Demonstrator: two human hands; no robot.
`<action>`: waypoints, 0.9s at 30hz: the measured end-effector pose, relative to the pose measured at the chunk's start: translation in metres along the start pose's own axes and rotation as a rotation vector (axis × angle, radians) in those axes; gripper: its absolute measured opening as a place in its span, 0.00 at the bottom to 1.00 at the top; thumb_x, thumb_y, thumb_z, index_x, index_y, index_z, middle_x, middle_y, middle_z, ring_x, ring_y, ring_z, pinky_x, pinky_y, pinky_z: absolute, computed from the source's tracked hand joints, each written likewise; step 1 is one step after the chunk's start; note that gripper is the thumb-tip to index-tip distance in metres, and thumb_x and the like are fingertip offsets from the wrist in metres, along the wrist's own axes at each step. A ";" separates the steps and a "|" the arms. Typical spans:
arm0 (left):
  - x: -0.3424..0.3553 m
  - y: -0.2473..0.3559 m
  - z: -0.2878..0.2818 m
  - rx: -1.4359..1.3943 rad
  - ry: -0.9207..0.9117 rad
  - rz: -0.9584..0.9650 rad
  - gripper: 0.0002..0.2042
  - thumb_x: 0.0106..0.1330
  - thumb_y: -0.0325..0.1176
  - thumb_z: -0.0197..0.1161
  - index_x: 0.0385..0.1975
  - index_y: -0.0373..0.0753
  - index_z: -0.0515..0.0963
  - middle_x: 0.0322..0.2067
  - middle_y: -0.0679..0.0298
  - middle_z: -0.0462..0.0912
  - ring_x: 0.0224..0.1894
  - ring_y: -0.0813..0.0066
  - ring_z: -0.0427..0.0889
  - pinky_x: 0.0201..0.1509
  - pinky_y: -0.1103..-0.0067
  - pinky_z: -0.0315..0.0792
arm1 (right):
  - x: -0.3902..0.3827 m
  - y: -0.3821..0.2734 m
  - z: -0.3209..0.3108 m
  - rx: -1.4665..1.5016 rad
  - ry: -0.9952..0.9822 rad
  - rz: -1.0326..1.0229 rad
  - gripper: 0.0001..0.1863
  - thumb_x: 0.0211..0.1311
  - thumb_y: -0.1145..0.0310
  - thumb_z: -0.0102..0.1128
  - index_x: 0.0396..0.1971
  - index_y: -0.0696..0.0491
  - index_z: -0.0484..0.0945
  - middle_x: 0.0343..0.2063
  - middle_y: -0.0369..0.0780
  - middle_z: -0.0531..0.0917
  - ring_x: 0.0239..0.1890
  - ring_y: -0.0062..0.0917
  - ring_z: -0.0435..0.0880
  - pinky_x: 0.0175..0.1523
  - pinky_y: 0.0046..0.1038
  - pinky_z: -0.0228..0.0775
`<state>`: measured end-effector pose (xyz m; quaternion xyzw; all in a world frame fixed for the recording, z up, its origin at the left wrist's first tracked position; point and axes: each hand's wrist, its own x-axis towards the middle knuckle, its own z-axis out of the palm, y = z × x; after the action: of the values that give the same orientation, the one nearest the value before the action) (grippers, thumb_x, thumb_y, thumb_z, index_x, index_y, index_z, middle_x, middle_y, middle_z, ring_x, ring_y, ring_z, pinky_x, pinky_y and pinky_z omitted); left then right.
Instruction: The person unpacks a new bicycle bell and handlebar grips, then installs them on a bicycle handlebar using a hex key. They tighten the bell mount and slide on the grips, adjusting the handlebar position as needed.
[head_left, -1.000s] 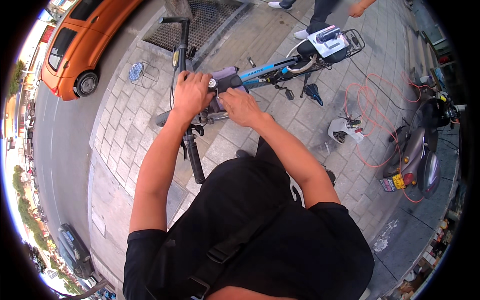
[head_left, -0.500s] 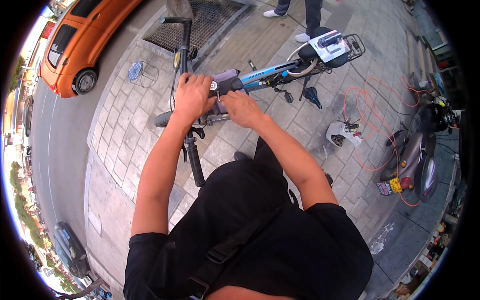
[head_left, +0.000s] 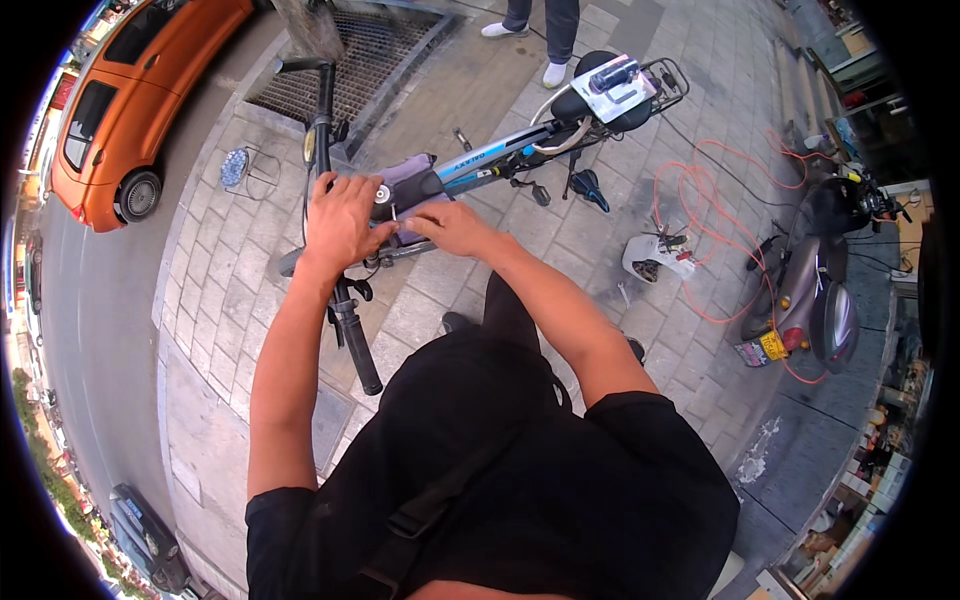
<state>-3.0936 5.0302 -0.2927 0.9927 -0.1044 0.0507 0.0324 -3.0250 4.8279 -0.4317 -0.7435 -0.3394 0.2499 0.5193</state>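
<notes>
A bicycle with a light-blue frame stands in front of me, its black handlebar running across on the left. My left hand is closed over the middle of the handlebar beside the stem, its thumb towards my right hand. With thumb and fingers pinched, my right hand holds a thin metal hex key by the stem. A round silver cap shows between the hands. A purple cloth lies around the front of the frame. The hex key's tip is too small to make out.
A loose black saddle lies on the paving. Right of it stand a white tub of tools, a tangled orange hose and a parked scooter. Beyond the bicycle are a standing person's legs and a metal grate.
The whole view has shifted, so the bicycle and surroundings sit further left. My right fingers have moved slightly about the hex key, which points differently. My left hand stays on the handlebar.
</notes>
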 end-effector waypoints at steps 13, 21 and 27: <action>0.017 0.007 0.002 -0.061 0.068 -0.093 0.34 0.46 0.48 0.82 0.53 0.37 0.81 0.44 0.60 0.86 0.48 0.60 0.83 0.69 0.60 0.66 | 0.026 0.012 -0.064 -0.148 -0.377 0.274 0.35 0.67 0.33 0.63 0.30 0.57 0.87 0.25 0.44 0.87 0.31 0.33 0.87 0.39 0.38 0.77; -0.008 -0.013 0.020 -0.403 0.337 -0.174 0.16 0.68 0.37 0.68 0.52 0.38 0.82 0.43 0.59 0.89 0.45 0.60 0.84 0.66 0.64 0.69 | 0.018 -0.146 -0.070 -0.927 -0.474 -0.042 0.09 0.58 0.67 0.67 0.28 0.58 0.88 0.29 0.50 0.89 0.36 0.45 0.91 0.41 0.43 0.83; -0.021 -0.022 0.036 -1.448 0.608 -0.597 0.17 0.83 0.39 0.49 0.59 0.32 0.76 0.40 0.55 0.89 0.40 0.71 0.85 0.51 0.74 0.79 | 0.048 -0.195 0.003 -0.643 -0.270 -0.183 0.06 0.55 0.73 0.64 0.29 0.59 0.86 0.28 0.52 0.88 0.33 0.47 0.90 0.39 0.44 0.83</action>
<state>-3.1063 5.0539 -0.3316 0.6559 0.1692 0.2258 0.7001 -3.0440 4.9117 -0.2504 -0.7956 -0.5314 0.1787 0.2296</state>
